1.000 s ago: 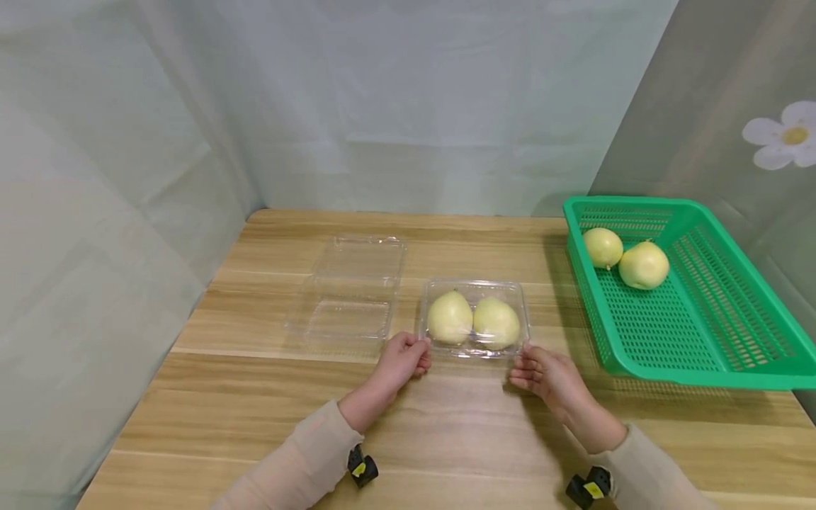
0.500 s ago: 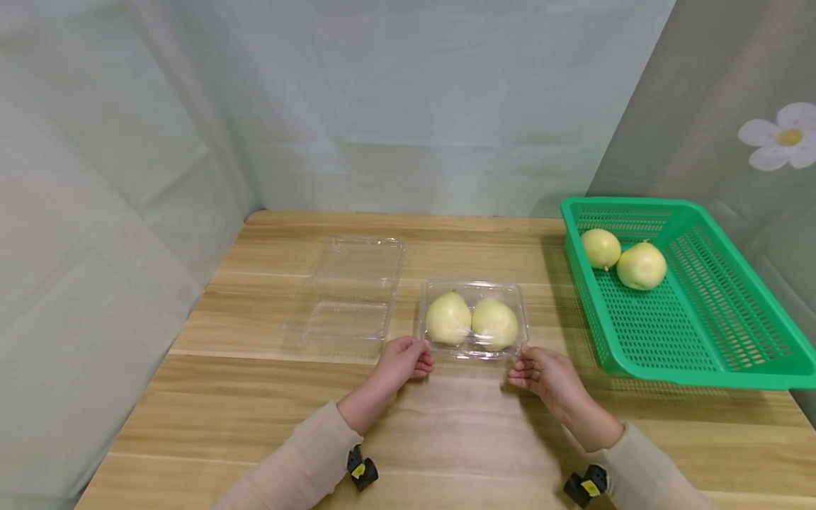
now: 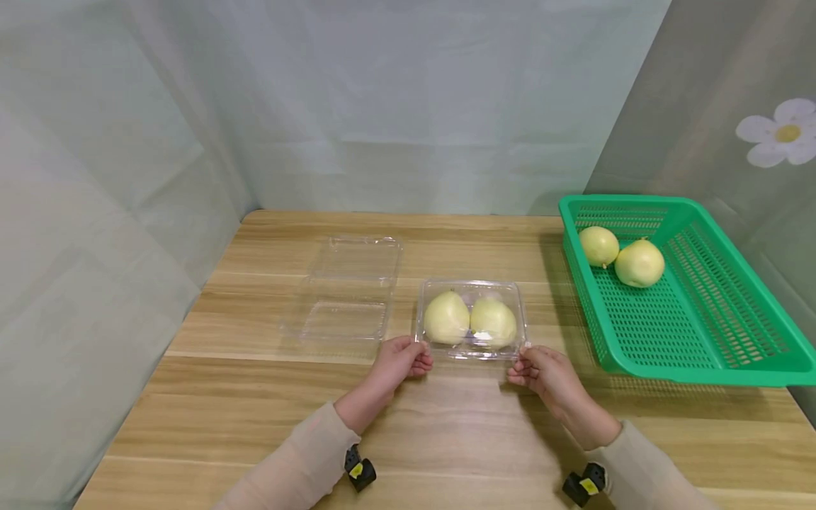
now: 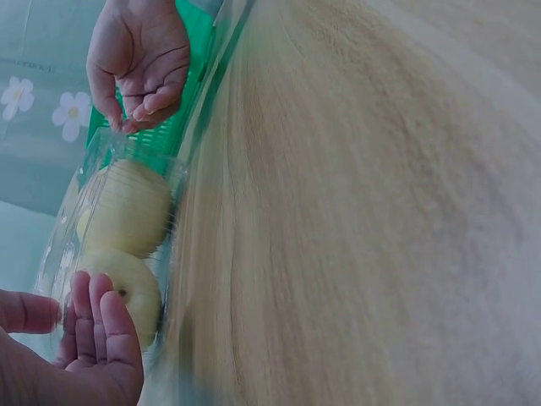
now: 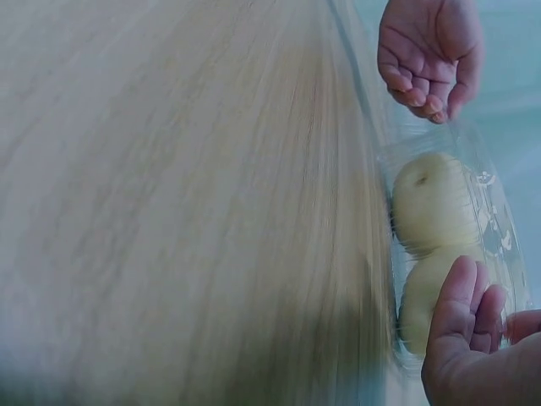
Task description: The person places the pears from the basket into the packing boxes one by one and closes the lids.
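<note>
1. Pinching the near edge of the clear container, my left hand has its left corner and my right hand its right corner, thumb against fingers on each side. The other fingers curl loosely below the rim.
2. That container sits in front of me at mid-table, its lid lying over two fruits: a left fruit and a right fruit, side by side. I cannot tell whether the lid has caught.
3. If I squeeze one corner harder than the other, I judge the rim could seat unevenly and spring up on the slack side.
4. Thin plastic like this could crease or split if I force it, and a fruit standing too tall could hold the lid off.
5. Pulling with both hands might drag the container towards me or roll the fruits together.
6. Just beyond my left hand, a second clear container lies spread open on the wooden table; a careless elbow or wrist swing that way could knock it askew.
7. To my right stands the green basket, with a smaller fruit and a bigger fruit in its far left corner. Its raised side limits how far my right hand could swing outward.
</note>
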`<state>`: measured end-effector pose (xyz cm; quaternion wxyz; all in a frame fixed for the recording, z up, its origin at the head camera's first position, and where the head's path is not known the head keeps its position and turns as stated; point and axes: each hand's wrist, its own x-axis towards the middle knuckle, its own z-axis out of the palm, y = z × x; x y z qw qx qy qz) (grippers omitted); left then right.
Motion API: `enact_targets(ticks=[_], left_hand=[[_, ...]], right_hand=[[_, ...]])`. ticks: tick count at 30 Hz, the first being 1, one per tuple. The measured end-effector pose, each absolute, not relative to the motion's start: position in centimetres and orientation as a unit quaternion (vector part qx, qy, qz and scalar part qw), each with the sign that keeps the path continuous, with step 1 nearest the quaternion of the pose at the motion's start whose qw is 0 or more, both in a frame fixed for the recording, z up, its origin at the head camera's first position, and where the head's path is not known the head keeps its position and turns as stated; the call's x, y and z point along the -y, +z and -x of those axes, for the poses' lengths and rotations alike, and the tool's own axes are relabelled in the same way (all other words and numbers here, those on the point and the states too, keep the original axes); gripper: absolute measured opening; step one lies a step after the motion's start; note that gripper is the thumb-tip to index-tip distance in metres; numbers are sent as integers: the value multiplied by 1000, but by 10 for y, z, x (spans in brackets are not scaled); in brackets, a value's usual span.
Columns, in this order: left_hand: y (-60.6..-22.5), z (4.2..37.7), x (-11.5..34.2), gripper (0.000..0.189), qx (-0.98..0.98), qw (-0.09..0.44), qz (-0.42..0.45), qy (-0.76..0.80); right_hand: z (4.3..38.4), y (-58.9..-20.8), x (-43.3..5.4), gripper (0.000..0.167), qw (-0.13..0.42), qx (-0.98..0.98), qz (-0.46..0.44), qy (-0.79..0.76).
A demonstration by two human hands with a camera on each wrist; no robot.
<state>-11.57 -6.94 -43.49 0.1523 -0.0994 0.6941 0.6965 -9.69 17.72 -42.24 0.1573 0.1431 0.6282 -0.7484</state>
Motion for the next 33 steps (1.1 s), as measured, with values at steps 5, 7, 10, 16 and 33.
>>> enact_targets(ticks=[5, 7, 10, 16, 33], left_hand=[[-436, 117, 70, 17, -695, 154, 100, 695], [-435, 117, 70, 17, -694, 152, 100, 696], [-436, 115, 71, 17, -707, 145, 83, 687], [-437, 111, 73, 17, -797, 61, 0, 601], [-432, 108, 71, 53, -828, -12, -67, 557]], right_hand=[[97, -423, -177, 23, 160, -629, -136, -748], [96, -423, -176, 23, 160, -628, -136, -749], [96, -424, -174, 23, 154, -629, -143, -749], [95, -425, -172, 13, 104, -673, -161, -715], [84, -429, -166, 54, 2, -769, -70, -635]])
